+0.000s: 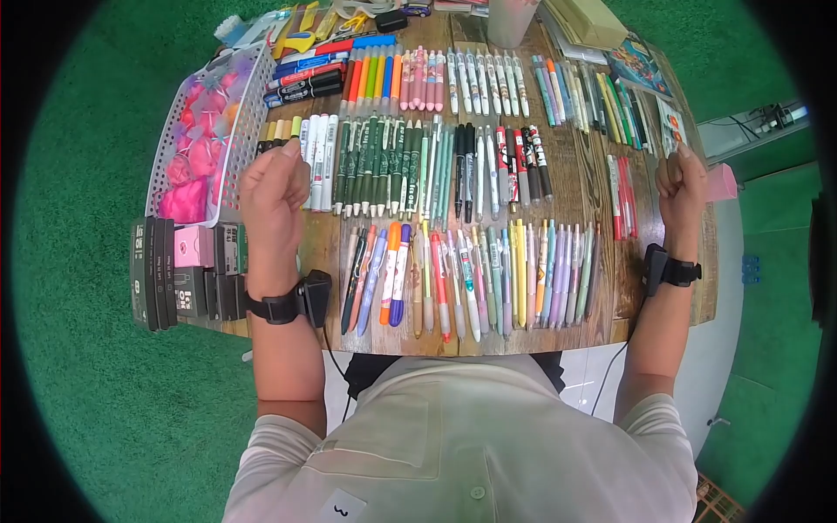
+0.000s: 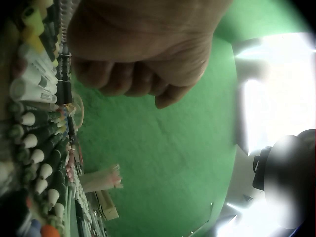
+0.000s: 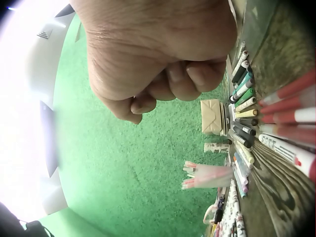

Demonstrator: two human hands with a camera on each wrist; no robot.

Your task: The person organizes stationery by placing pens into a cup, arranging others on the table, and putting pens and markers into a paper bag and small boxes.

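One table (image 1: 580, 187): near edge runs just below the bottom pens (image 1: 468, 281); bare wood shows as a strip at centre right of the head view, left of the red pens (image 1: 622, 199).
Basket (image 1: 242, 126): its wall bounds the room left of the left hand (image 1: 275, 187); black boxes (image 1: 153, 272) stand below it in the frame.
Yellow-capped markers: partly hidden behind the left hand.
Cup (image 1: 513, 22): cut off by the top of the head view.
Dark shape (image 2: 289, 182): lower right of the left wrist view, too blurred to name.
Left fingers: curled into the palm, gripping nothing visible; white markers (image 1: 323, 166) lie just right of them, apart.
Right fingers: likewise folded, nothing visible in the grip of the right hand (image 1: 682, 185); the red pens lie left of it, apart.
Pink container (image 1: 722, 183): just right of that hand in the frame.
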